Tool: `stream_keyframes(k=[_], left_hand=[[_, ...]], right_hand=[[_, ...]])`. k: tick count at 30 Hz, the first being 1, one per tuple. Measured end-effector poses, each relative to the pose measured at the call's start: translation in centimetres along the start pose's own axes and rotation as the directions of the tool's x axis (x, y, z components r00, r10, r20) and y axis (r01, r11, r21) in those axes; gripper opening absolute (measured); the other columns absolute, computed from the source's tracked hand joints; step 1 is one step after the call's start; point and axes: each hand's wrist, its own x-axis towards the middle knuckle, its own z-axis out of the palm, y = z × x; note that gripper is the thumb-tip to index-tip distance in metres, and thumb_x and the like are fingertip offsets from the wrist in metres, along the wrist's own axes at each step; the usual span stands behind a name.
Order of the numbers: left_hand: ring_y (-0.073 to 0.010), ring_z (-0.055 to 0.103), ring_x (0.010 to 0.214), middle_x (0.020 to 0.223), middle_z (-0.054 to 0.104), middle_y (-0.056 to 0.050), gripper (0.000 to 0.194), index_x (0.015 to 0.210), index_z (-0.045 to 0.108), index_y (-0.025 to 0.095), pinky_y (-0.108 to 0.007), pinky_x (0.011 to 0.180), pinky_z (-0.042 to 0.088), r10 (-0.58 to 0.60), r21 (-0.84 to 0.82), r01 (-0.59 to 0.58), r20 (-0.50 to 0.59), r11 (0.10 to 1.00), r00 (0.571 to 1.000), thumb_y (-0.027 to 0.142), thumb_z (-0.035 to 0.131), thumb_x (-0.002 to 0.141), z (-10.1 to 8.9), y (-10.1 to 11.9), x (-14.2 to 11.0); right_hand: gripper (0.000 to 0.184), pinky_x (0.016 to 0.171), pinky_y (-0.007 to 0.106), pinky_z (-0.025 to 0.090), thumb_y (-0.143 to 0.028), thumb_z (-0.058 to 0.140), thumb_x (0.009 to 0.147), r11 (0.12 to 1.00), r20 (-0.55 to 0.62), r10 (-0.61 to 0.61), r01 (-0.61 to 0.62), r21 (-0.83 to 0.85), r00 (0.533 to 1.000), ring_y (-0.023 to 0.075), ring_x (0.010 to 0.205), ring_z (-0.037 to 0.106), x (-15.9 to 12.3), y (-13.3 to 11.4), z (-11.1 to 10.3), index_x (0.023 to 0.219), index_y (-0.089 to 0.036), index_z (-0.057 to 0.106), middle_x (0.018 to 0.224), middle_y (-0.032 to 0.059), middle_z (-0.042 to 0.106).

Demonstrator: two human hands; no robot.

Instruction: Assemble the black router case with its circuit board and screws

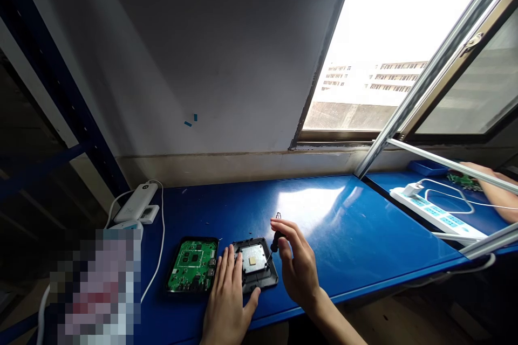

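Observation:
A black case half (256,267) with a square metal plate inside lies near the front edge of the blue bench (343,237). My left hand (227,296) lies flat beside it, fingers stretched out, thumb against its front rim. My right hand (297,267) is closed around a small dark-handled screwdriver (275,238), tip pointing down at the case's right edge. Left of this, a second black case half (192,265) holds a green circuit board.
A white power bank (136,202) with a cable sits at the back left. A white power strip (433,213) lies at the right, by another person's forearm (491,188). An open window frame (424,81) angles over the bench.

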Motion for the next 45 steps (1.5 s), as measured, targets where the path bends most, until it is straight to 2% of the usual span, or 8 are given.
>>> stream_keyframes(k=[4, 11, 17, 23, 29, 36, 41, 45], left_hand=[[-0.0374, 0.028, 0.15, 0.165, 0.025, -0.014, 0.069, 0.154, 0.039, 0.014, -0.056, 0.115, 0.043, -0.014, -0.016, 0.014, 0.004, 1.0, 1.0, 0.049, 0.05, 0.095, 0.0, -0.1, 0.0], [-0.0361, 0.028, 0.151, 0.165, 0.028, -0.013, 0.069, 0.154, 0.039, 0.015, -0.055, 0.117, 0.041, -0.006, -0.038, 0.005, -0.026, 0.999, 1.0, 0.049, 0.05, 0.095, 0.7, -0.3, -0.1], [-0.0355, 0.028, 0.151, 0.165, 0.028, -0.014, 0.069, 0.154, 0.039, 0.015, -0.054, 0.115, 0.043, 0.004, -0.007, -0.005, -0.059, 1.0, 0.998, 0.049, 0.05, 0.095, 0.9, -0.4, -0.2], [-0.0361, 0.029, 0.15, 0.164, 0.029, -0.015, 0.068, 0.153, 0.04, 0.013, -0.055, 0.115, 0.043, 0.009, 0.0, -0.009, -0.036, 1.0, 0.999, 0.05, 0.047, 0.096, 0.4, -0.1, -0.1], [-0.0363, 0.026, 0.151, 0.165, 0.026, -0.015, 0.07, 0.154, 0.038, 0.012, -0.056, 0.116, 0.042, -0.004, -0.022, 0.004, -0.004, 1.0, 1.0, 0.05, 0.048, 0.096, 0.2, -0.1, 0.0], [-0.0364, 0.027, 0.152, 0.166, 0.026, -0.014, 0.069, 0.153, 0.039, 0.014, -0.056, 0.117, 0.04, -0.006, -0.042, 0.005, -0.029, 0.999, 1.0, 0.049, 0.051, 0.095, 0.6, -0.3, -0.1], [-0.0368, 0.027, 0.152, 0.166, 0.025, -0.014, 0.069, 0.155, 0.037, 0.015, -0.056, 0.116, 0.041, -0.015, -0.04, 0.013, -0.027, 0.999, 1.0, 0.048, 0.049, 0.095, 0.7, -0.3, -0.1], [-0.0367, 0.028, 0.151, 0.165, 0.028, -0.014, 0.07, 0.154, 0.039, 0.014, -0.056, 0.117, 0.041, -0.007, -0.038, 0.005, -0.034, 0.999, 0.999, 0.05, 0.05, 0.095, 0.8, -0.3, -0.1]], right_hand=[[0.017, 0.063, 0.026, 0.06, -0.018, 0.063, 0.095, 0.998, -0.048, -0.056, 0.054, -0.039, 0.997, 0.0158, 0.074, 0.069, 0.2, 0.0, 0.1, 0.111, -0.021, 0.069, 0.09, 0.0053, 0.066], [0.034, 0.09, 0.035, 0.062, -0.007, 0.047, 0.098, 0.999, 0.005, -0.046, 0.046, -0.019, 0.999, 0.0207, 0.111, 0.072, 0.1, 0.1, 0.1, 0.125, -0.021, 0.061, 0.121, 0.0105, 0.072], [0.017, 0.067, 0.028, 0.062, -0.016, 0.064, 0.094, 0.997, -0.039, -0.074, 0.074, -0.015, 0.996, 0.0169, 0.08, 0.071, 0.5, -0.3, -0.2, 0.109, -0.022, 0.07, 0.092, 0.0063, 0.068], [0.036, 0.089, 0.032, 0.062, -0.004, 0.047, 0.097, 0.999, -0.001, -0.044, 0.044, 0.017, 0.999, 0.0192, 0.106, 0.072, 0.4, -0.1, -0.3, 0.124, -0.022, 0.062, 0.116, 0.0097, 0.073], [0.022, 0.065, 0.026, 0.06, -0.011, 0.065, 0.092, 0.998, -0.039, -0.064, 0.064, -0.001, 0.997, 0.0154, 0.076, 0.069, 0.6, -0.3, -0.4, 0.11, -0.021, 0.071, 0.089, 0.0049, 0.065], [0.033, 0.08, 0.031, 0.062, -0.005, 0.049, 0.097, 0.998, 0.005, -0.039, 0.038, 0.045, 0.999, 0.0186, 0.099, 0.071, 0.1, -0.1, -0.5, 0.12, -0.022, 0.066, 0.111, 0.01, 0.068], [0.026, 0.063, 0.027, 0.06, -0.009, 0.065, 0.092, 0.998, -0.064, -0.07, 0.07, -0.005, 0.995, 0.0152, 0.078, 0.067, -0.1, 0.1, -0.5, 0.112, -0.025, 0.072, 0.09, 0.0039, 0.062], [0.04, 0.079, 0.032, 0.064, -0.004, 0.05, 0.096, 0.998, -0.012, -0.04, 0.04, 0.054, 0.999, 0.0185, 0.098, 0.072, -0.4, 0.3, -0.6, 0.128, -0.025, 0.062, 0.108, 0.0081, 0.071]])
